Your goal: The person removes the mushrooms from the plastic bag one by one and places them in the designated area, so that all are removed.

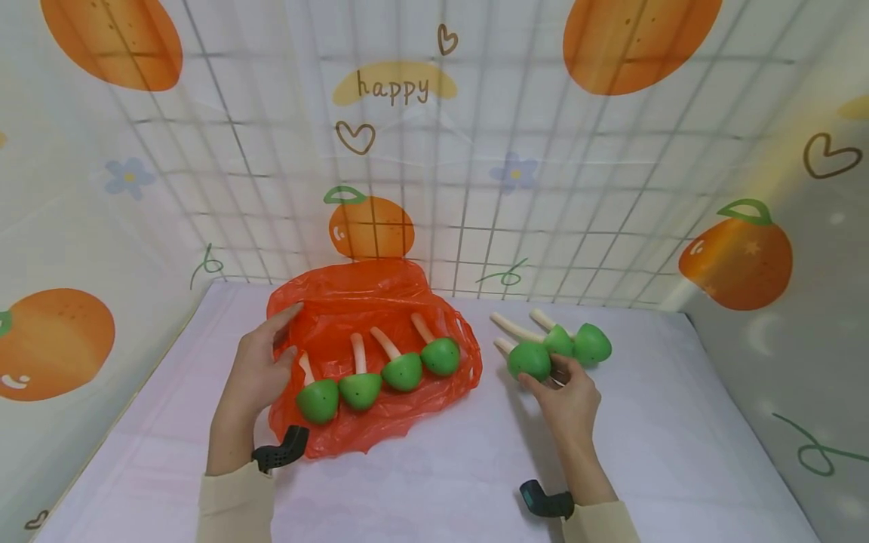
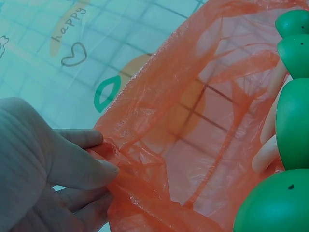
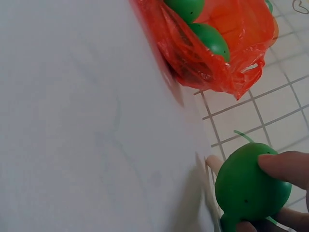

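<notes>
A red plastic bag (image 1: 360, 290) lies spread on the table, its back edge raised toward the wall. On it several mushroom-shaped things with green caps (image 1: 400, 371) and pale stems lie in a slanting row. My left hand (image 1: 256, 373) pinches the bag's left edge between thumb and fingers, seen closely in the left wrist view (image 2: 104, 166). To the right of the bag, my right hand (image 1: 573, 400) grips a green-capped mushroom shape (image 1: 528, 361) by its cap. Two more green-capped ones (image 1: 593, 345) lie just behind that hand, partly overlapped.
The table (image 1: 421, 490) has a pale cover. A whitish curtain with orange prints (image 1: 372, 228) hangs along its back and sides, over a wire grid. A dark wrist camera (image 1: 281, 449) sits on the left wrist, and another one (image 1: 545, 501) on the right.
</notes>
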The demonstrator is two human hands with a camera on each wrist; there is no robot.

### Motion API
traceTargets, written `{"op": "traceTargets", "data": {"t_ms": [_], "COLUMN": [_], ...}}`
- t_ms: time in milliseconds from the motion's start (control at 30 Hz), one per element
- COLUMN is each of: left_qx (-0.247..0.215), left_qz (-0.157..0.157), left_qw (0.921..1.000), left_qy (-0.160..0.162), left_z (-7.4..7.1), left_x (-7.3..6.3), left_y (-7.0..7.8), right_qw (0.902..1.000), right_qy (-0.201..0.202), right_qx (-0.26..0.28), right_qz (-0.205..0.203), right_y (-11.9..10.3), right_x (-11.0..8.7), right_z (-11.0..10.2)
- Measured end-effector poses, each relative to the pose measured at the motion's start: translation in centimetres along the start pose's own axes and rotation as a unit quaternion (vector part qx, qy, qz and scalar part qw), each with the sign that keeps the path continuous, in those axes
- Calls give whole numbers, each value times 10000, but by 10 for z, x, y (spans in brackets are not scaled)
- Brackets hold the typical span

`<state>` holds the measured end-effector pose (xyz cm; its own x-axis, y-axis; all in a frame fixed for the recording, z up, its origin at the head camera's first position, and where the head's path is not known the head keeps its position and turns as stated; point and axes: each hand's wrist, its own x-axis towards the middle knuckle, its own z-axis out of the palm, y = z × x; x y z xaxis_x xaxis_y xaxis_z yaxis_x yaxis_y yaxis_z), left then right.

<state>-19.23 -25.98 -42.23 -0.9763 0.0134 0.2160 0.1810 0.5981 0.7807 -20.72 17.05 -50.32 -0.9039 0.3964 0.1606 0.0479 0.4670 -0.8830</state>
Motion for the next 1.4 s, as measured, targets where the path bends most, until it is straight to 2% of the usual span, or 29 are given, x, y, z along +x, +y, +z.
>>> {"op": "traceTargets", "data": {"t_ms": [633,1033,1400], "left_qx": [14,29,1], "left_qz": [25,82,152], "left_qw": [10000,9999,9999], "left_qy": [27,59,49], "left_z": [1,1,1], "left_x": [0,1,2], "left_y": [-2,-1,0], "right_qw": [9996,9995,9992], "right_qy": [-141,-155,304], "right_qx": [-232,-236,-9], "right_qz": [105,106,-252], "right_y": [5,2,-6], "right_x": [-1,-3,-1], "right_z": [3,-4,-10]}}
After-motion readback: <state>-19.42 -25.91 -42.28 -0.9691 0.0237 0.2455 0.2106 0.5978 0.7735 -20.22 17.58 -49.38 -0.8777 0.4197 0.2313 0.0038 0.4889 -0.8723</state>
